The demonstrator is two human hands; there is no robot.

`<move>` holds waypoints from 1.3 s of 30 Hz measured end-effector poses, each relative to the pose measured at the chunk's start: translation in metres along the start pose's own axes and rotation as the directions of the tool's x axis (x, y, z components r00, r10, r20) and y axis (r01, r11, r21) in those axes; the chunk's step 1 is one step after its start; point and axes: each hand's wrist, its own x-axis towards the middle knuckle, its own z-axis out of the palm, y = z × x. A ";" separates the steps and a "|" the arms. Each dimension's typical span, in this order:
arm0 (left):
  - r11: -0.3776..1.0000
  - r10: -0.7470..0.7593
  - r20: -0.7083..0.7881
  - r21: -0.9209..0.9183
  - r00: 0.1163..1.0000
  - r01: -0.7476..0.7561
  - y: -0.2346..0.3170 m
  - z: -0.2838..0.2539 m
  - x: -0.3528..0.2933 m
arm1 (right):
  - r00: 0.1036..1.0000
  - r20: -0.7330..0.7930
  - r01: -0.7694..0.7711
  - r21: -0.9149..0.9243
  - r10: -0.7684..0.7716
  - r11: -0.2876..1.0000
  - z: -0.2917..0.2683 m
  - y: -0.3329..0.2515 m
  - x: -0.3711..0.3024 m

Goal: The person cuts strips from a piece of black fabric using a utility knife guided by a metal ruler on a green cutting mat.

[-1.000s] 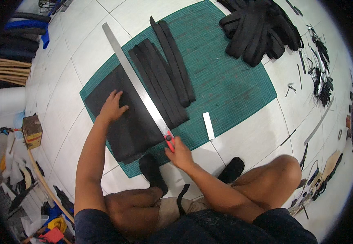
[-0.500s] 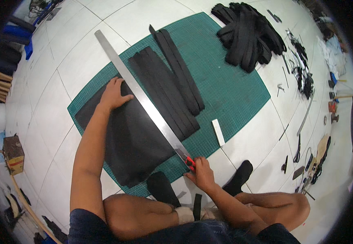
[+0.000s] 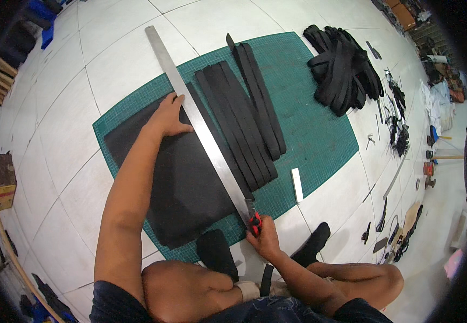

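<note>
My left hand lies spread on a black fabric sheet, with its thumb and fingertips against the left edge of a long metal ruler. Slantwise, the ruler crosses the fabric from far left to near right. A narrow band of the fabric shows along the ruler's right side. In my closed right hand is a red and black utility knife, its blade end at the ruler's near end. Beneath everything is a green cutting mat. Stacked black strips lie right of the ruler.
A heap of looped black strips rests at the mat's far right corner. A small white bar is on the near right part. My socked feet are close to the mat's near edge. Scraps and tools litter the tiled floor at right.
The view has shifted. A band of fabric now shows between the ruler and the stacked strips. My left hand's fingers are at the ruler's edge; the knife stays near the ruler's near end.
</note>
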 end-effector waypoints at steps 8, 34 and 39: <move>0.994 -0.105 -0.019 0.037 0.994 0.106 0.021 0.001 -0.001 | 0.941 -0.265 -0.212 0.028 0.212 0.977 -0.042 0.024 0.046; 0.972 -0.085 0.000 0.219 0.996 0.083 0.014 0.012 0.006 | 0.988 0.050 -0.157 0.334 0.149 0.929 -0.040 0.021 0.078; 0.968 -0.083 -0.025 0.237 0.996 0.086 0.015 0.015 0.005 | 0.986 -0.021 -0.156 0.259 0.167 0.953 -0.023 0.016 0.070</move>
